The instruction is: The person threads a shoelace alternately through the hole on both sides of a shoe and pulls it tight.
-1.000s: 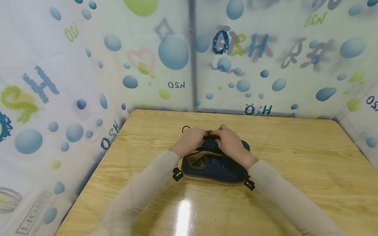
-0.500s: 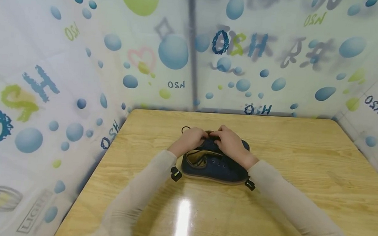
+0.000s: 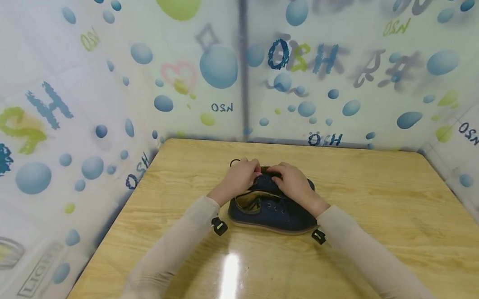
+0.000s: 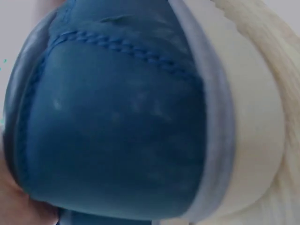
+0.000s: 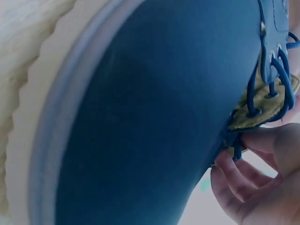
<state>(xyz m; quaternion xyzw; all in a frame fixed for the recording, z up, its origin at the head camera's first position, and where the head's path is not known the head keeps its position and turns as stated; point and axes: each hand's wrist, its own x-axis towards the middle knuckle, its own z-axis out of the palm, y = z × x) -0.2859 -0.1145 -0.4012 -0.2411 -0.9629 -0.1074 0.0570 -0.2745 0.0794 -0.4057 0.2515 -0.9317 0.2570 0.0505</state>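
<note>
Two navy lace-up shoes lie side by side on the table, toes to the right. Behind the near shoe sits the far shoe, and both my hands are over its opening and lacing. My left hand has curled fingers with thumb and fingertips together, seemingly pinching a shoelace; its fingertips are too small to see well. In the right wrist view, thumb and fingers of my right hand pinch a dark blue shoelace beside the eyelet flap. The near shoe's heel fills the left wrist view.
The wooden table reaches to a patterned curtain at the back and sides. A thin dark loop shows just left of my left hand. Black wrist mounts hang close to the near shoe's ends.
My left hand has shifted slightly left and tipped up, its fingertips drawing a little apart from the right hand's. My right hand has barely moved. Both shoes stay in place.
</note>
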